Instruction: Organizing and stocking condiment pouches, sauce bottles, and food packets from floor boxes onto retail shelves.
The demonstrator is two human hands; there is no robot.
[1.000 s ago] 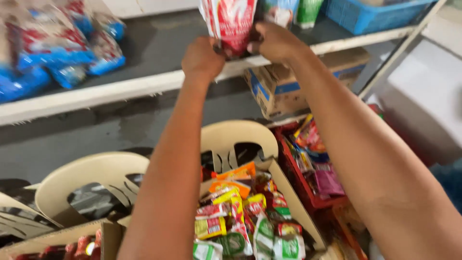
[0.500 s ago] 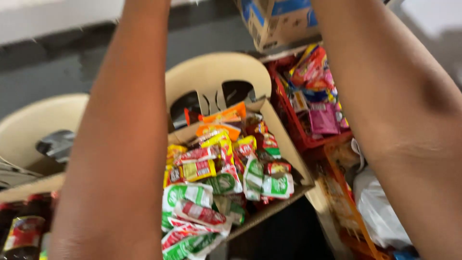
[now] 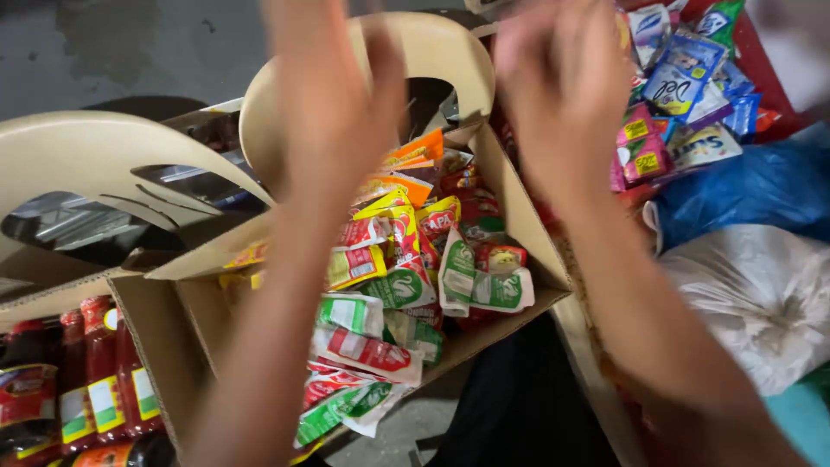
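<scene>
Leftmost, red-capped bottles (image 3: pixel 86 380) stand packed in a carton at the picture's lower corner, and a beige plastic chair (image 3: pixel 104 151) curves above them. Next comes an open cardboard box (image 3: pixel 164 346), tilted and crammed with sachets (image 3: pixel 389 285) in red, yellow, green and orange; a second beige chair back (image 3: pixel 432 52) rises behind it. Over this box hangs the left hand (image 3: pixel 333 104), blurred, fingers spread upward and loosely parted, holding nothing that can be made out and touching no sachet. The right hand (image 3: pixel 562 95) hovers over the box's right wall, equally blurred, fingers bent and apart, apparently empty too. Further right, a red tray (image 3: pixel 765 65) holds blue, pink and white packets (image 3: pixel 683 78). Below it lie a blue plastic bag (image 3: pixel 761 186) and a white sack (image 3: pixel 761 294).
</scene>
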